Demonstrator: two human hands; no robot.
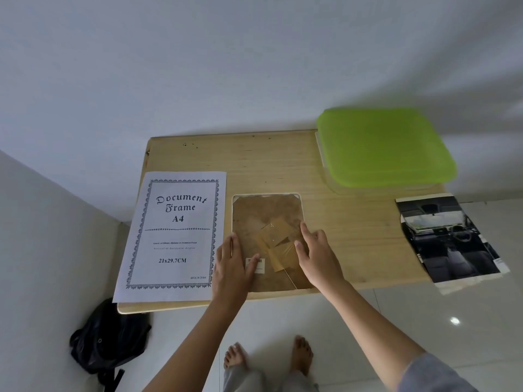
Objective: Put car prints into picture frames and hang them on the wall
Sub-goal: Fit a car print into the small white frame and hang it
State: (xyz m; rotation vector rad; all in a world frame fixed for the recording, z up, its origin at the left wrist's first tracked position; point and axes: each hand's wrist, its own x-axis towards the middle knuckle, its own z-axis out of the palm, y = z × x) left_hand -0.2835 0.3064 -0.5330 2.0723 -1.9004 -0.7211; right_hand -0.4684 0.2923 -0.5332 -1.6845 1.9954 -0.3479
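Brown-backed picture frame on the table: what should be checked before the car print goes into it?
1. Brown-backed picture frame lies flat, face down, on the pale wooden table: ok.
2. Left hand and right hand both rest on its backing: ok.
3. Backing clips released: cannot tell.
4. White "Document Frame A4" sheet lies outside the frame, to its left: ok.
5. Car-interior print lies fully on the table: not ok, it overhangs the edge.
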